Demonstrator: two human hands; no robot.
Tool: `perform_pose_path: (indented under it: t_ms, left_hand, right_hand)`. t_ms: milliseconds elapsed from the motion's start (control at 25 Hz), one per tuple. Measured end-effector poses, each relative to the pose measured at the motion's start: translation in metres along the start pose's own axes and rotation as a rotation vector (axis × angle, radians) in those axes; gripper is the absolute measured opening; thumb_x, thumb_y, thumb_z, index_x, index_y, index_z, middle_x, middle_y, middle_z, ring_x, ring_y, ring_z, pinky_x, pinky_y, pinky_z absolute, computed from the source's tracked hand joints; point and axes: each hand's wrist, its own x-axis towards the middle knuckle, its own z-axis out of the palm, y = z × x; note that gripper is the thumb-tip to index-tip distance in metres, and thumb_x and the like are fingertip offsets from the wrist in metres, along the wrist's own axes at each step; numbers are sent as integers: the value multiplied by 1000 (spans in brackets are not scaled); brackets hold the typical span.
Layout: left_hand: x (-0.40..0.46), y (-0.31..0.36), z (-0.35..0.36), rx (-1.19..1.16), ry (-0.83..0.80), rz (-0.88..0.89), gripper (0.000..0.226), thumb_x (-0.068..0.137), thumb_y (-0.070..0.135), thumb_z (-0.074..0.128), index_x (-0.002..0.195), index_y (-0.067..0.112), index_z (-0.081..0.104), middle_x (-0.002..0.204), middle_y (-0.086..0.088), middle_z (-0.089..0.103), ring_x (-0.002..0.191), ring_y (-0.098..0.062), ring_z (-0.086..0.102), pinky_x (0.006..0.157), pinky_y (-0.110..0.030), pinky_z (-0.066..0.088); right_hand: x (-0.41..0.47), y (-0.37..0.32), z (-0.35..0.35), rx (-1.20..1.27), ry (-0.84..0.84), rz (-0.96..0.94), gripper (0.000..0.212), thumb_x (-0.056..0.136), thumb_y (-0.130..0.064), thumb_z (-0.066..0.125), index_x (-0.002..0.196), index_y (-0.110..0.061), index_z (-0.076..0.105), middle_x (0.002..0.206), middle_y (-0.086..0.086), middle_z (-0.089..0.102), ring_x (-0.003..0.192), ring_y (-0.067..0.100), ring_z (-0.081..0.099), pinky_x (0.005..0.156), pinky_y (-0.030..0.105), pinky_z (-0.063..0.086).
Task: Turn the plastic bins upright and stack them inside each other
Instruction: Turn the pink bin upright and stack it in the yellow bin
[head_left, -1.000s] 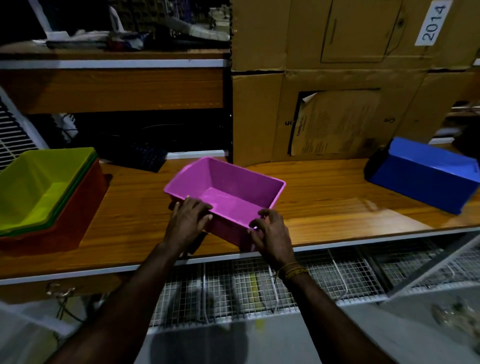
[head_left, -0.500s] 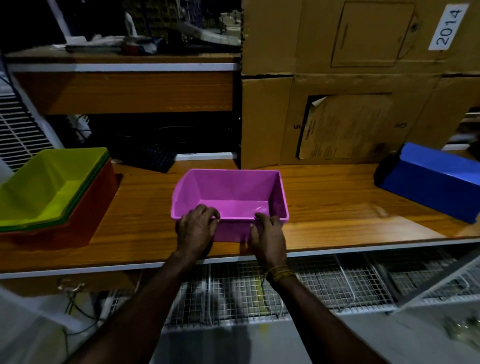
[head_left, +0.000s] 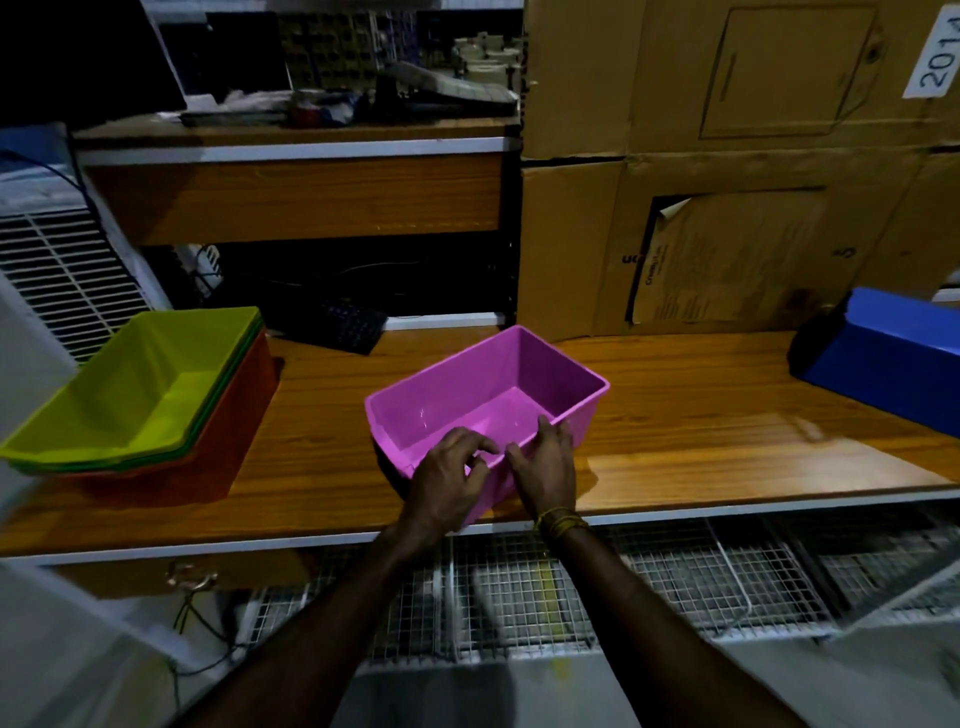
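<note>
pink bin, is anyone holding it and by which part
Yes. Both hands hold the pink bin by its near rim: left hand and right hand, fingers hooked over the edge.

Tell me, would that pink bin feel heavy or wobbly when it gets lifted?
Probably light: the pink bin is empty and thin-walled. It likely flexes a little, since both hands, left hand and right hand, hold only its near rim. The glossy plastic may be somewhat slippery. Flat-bottomed on the wooden table, it should slide rather than roll.
</note>
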Motion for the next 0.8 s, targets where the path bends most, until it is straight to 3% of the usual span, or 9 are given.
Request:
perform_pose_path:
  t_ms: [120,240,400,480,560,640,720,800]
  left_hand:
    - [-3,-21,-20,144,5,-38,25,82,16,53,100,26,68,103,7,61,91,-10,58,80,-27,46]
    - [-2,-52,-40,279,-38,-114,31,82,28,52,110,30,66,115,0,59,106,-20,57,95,-36,45]
    - [8,-80,-65,444,-96,-282,40,84,40,60,124,32,60,139,-7,46,133,-27,40,113,-47,27]
    - [17,-94,-79,517,-105,-309,42,84,41,62,125,32,59,140,-8,44,136,-28,34,115,-51,21]
    - [28,-110,-93,551,-126,-350,42,83,40,61,124,32,60,135,-9,46,127,-30,45,111,-50,31]
    - [38,-123,-105,419,-187,-435,42,81,36,59,123,30,60,130,-9,46,99,-30,64,93,-45,52]
    - [45,-131,-113,288,-261,-446,44,78,34,56,122,30,61,124,-10,47,80,-30,70,76,-43,60]
    - [46,-133,-116,278,-237,-397,44,77,33,56,120,29,64,124,-10,50,86,-31,68,79,-41,59]
  right_hand:
    - [4,-17,7,-51,8,23,65,81,-22,62,141,-6,43,134,22,44,113,39,55,91,41,49]
    - [16,-24,19,-14,-4,6,63,78,-20,57,140,-13,45,123,15,54,104,36,61,87,48,54]
    - [28,-36,30,-58,13,-82,40,76,-14,51,113,-18,66,104,7,69,92,30,67,76,44,57]
    - [25,-47,39,-36,37,-60,32,77,-12,52,103,-20,67,96,1,71,83,25,67,71,38,56]
    - [17,-52,55,-45,71,-37,27,76,-14,52,101,-16,63,100,9,68,89,30,64,75,39,54]
    - [7,-55,70,-109,106,-1,32,78,-19,54,108,-8,60,108,17,62,101,34,57,85,41,49]
    - [0,-63,79,-148,136,52,43,79,-26,55,115,-5,58,112,20,58,107,35,52,92,42,45]
    - [-3,-73,83,-163,155,78,55,75,-37,51,121,-8,59,117,21,57,111,36,52,96,44,45]
